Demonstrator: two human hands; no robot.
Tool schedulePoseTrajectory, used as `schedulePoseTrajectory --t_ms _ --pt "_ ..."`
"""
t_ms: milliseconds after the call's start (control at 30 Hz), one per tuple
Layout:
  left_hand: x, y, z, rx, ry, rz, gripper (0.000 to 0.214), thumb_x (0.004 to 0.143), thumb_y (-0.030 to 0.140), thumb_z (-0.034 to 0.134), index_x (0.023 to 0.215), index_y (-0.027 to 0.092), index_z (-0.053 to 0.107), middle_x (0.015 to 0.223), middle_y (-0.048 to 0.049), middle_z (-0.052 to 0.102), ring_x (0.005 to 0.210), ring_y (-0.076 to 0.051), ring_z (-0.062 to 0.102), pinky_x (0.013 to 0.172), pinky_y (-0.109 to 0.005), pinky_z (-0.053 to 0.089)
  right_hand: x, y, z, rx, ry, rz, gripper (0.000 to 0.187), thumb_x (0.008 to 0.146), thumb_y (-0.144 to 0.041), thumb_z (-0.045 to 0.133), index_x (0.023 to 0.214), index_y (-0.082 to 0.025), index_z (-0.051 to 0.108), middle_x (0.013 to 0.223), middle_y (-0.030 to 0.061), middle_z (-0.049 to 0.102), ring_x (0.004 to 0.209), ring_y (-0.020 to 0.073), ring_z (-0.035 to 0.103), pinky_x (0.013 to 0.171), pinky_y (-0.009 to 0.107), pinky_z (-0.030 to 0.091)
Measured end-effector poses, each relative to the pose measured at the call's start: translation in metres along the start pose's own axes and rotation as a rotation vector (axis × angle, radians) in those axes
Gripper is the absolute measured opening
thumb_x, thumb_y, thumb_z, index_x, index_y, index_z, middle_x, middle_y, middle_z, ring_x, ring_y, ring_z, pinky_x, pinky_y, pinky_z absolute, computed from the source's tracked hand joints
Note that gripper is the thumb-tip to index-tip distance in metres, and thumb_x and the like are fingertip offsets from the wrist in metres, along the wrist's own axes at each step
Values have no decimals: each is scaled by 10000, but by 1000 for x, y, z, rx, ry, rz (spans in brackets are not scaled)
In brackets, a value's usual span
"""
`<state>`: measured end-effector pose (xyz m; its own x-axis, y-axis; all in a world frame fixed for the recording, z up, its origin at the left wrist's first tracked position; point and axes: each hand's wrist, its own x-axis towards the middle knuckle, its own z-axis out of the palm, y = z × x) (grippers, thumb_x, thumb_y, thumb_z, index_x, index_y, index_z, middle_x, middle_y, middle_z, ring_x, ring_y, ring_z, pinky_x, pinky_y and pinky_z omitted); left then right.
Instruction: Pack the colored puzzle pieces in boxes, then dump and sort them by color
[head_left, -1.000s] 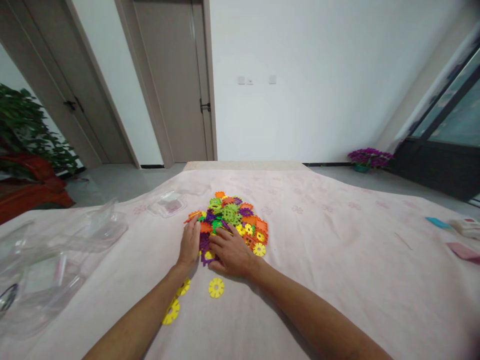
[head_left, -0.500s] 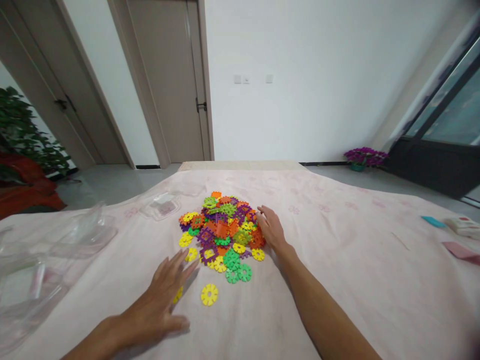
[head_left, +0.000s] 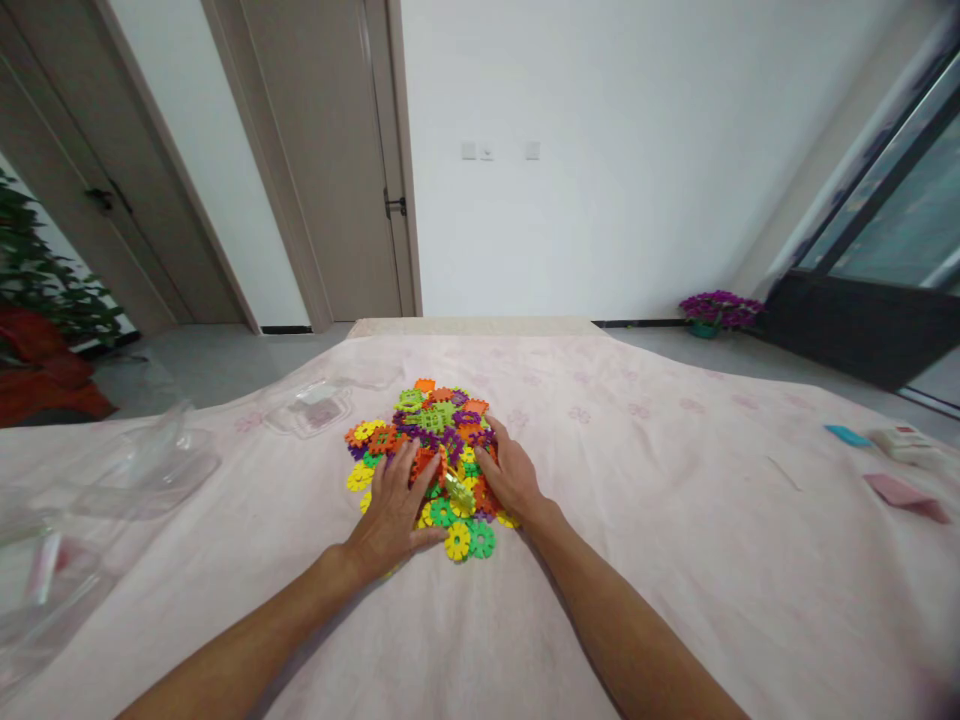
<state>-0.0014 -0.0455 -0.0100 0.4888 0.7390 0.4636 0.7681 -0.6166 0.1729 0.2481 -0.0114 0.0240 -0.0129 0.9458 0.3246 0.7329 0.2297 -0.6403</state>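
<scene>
A heap of colourful plastic interlocking pieces [head_left: 435, 418] lies on the pink cloth, made of notched discs and squares in orange, purple, green and yellow. My left hand [head_left: 396, 508] rests on the near left side of the heap with its fingers spread. On the right edge, my right hand [head_left: 512, 474] lies against the pieces, fingers stretched out and thumb apart. A yellow disc [head_left: 457, 541] and a green disc [head_left: 481, 540] sit at the heap's near edge, close to my left thumb. Some pieces are hidden under my hands.
Clear plastic packaging [head_left: 142, 460] is spread over the left of the cloth-covered table [head_left: 637, 560]. At the far right lie a blue item [head_left: 847, 436], a whitish pack [head_left: 904, 443] and a pink item [head_left: 906, 495]. Potted purple flowers [head_left: 720, 308] stand on the floor beyond.
My left hand has moved forward and right onto the heap, and the loose yellow disc in front now lies against it. My right hand has shifted slightly left along the heap's edge.
</scene>
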Motion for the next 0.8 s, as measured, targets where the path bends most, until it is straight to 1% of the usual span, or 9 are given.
schedulePoseTrajectory --t_ms 67,133,233,333,433,533,600,733,800 --pt "17 2 6 -8 54 -28 898 873 610 640 1625 261 296 1692 -206 184 1553 -401 178 1215 -648 124 -2 -3 2 38 3 7 609 925 -342 525 1522 -254 444 1255 85 713 1087 283 675 972 414 496" --pt "33 -1 12 -28 94 -88 780 926 545 597 1599 231 359 1674 -211 240 1547 -377 216 1221 -629 144 -3 -5 6 109 7 49 554 892 -300 533 1444 -255 533 1157 57 749 1022 264 695 945 399 513" --pt "58 -10 17 -77 145 -195 648 958 473 569 1530 185 469 1634 -221 319 1531 -365 266 1220 -606 204 -4 -8 11 307 12 62 376 858 -294 540 1198 -242 693 1009 24 768 921 241 706 891 379 540" --pt "84 -17 13 -190 211 -239 487 977 420 539 1415 213 593 1614 -153 359 1515 -318 314 1228 -530 277 -4 -11 11 572 39 35 288 894 -360 522 1017 -214 737 1010 38 767 947 239 703 882 367 554" --pt "101 -23 0 -305 305 -268 390 1003 373 468 1295 218 676 1584 -119 388 1441 -258 437 1214 -442 344 -1 -8 7 662 108 33 364 955 -441 473 1004 -197 739 1050 68 762 1026 245 690 948 377 539" --pt "100 -34 -15 -266 367 -329 391 991 355 458 1261 198 693 1559 -134 418 1417 -246 463 1207 -416 354 6 5 3 527 210 30 425 990 -461 406 1099 -197 719 1138 89 734 1122 243 648 1050 402 484" --pt "91 -44 -22 -147 323 -399 419 985 376 456 1286 196 684 1551 -149 441 1436 -275 433 1212 -458 329 11 16 5 403 249 30 463 1006 -468 364 1191 -192 686 1210 105 704 1182 243 611 1101 425 447" --pt "66 -63 -23 87 133 -626 494 1007 483 380 1348 252 652 1513 -155 518 1440 -370 393 1165 -676 246 16 29 16 239 167 -29 532 1037 -486 302 1358 -187 602 1374 127 632 1298 250 547 1174 477 377" --pt "57 -68 -19 97 86 -712 504 1004 505 369 1343 265 653 1485 -153 549 1422 -379 411 1134 -689 276 16 28 23 193 90 -79 554 1039 -523 305 1398 -208 585 1429 118 604 1352 256 516 1206 498 337"
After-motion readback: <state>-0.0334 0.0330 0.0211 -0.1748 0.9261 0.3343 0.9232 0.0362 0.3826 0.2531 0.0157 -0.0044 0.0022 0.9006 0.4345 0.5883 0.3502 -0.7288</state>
